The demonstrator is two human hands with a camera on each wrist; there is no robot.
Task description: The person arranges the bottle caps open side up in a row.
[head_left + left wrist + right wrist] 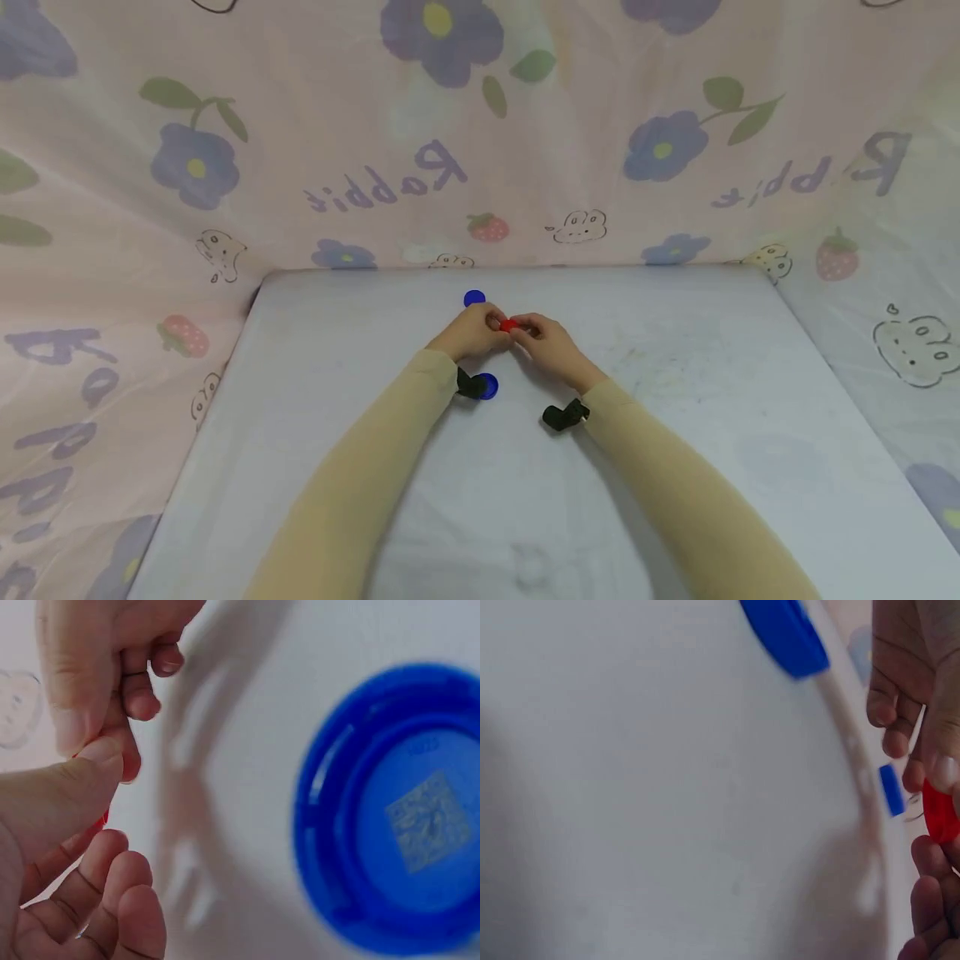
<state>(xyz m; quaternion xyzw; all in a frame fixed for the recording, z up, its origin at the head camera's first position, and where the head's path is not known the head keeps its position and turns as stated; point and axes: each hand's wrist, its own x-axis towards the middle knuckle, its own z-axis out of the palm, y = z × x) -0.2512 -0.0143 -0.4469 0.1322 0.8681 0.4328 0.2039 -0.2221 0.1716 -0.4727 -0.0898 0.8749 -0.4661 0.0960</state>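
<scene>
In the left wrist view the red disc [105, 818] is mostly hidden, the blue disc [373, 806] cropped

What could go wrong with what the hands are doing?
The small red round plastic-looking piece is held between the left hand and right hand above the white table, so it might slip and drop. The left hand could also bump the round blue piece partly hidden behind it in the head view.

Patterned cloth [525, 158]: mirrored "Rabbit", twice at back. Blue lid [371, 799]: square label [429, 821] and tiny moulded marks, illegible.
</scene>
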